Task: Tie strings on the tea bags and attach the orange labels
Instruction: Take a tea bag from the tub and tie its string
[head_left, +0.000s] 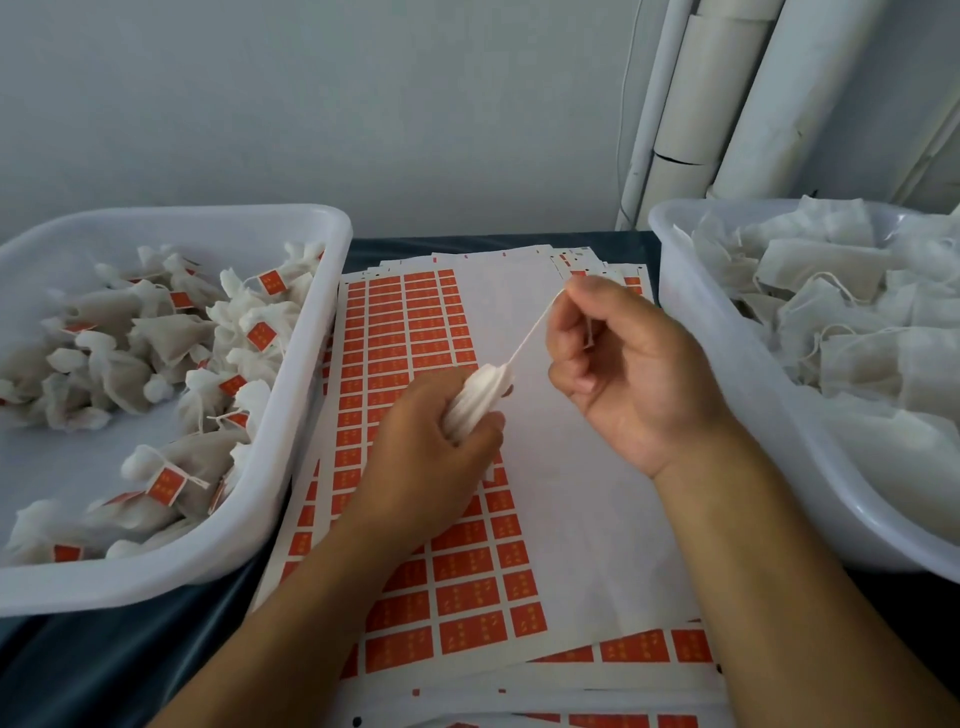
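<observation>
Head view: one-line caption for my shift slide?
Left hand grips a tea bag while right hand pulls its string taut over the orange label sheet.

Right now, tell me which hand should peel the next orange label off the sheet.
Right. The left hand grips the bunched white tea bag and must keep it; the right hand only pinches the thin white string and hangs above the orange label sheet.

Plain pale grey wall (311, 104) beyond hands. White pipes (727, 93) and thin cable (626, 104) upper right. Dark teal desk (104, 665) cover beneath. Soft, even light.
</observation>
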